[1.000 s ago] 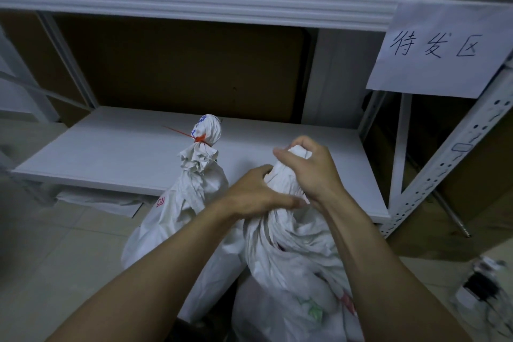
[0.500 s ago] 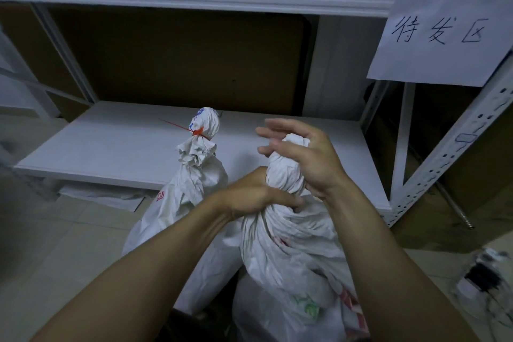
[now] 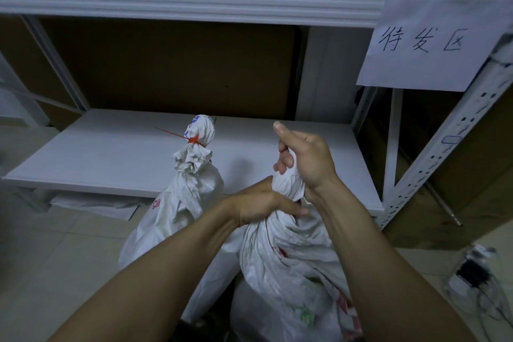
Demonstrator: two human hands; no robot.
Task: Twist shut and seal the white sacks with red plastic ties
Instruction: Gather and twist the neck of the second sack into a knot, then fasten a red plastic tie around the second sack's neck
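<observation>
Both hands grip one sack's (image 3: 288,266) twisted neck: left hand (image 3: 263,203) below, right hand (image 3: 304,159) above. Beside it stands another sack (image 3: 180,219) (red tie (image 3: 194,140) fastened).

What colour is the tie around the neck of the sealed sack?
Red, seen in the head view: the tie cinches the sealed sack.

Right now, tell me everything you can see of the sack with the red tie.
The tied sack is white, crumpled, woven-looking, with a red mark on its side. It stands upright on the floor before the low shelf. A red tie cinches its twisted neck, tail pointing left. Blue print shows on the tuft above.
</observation>
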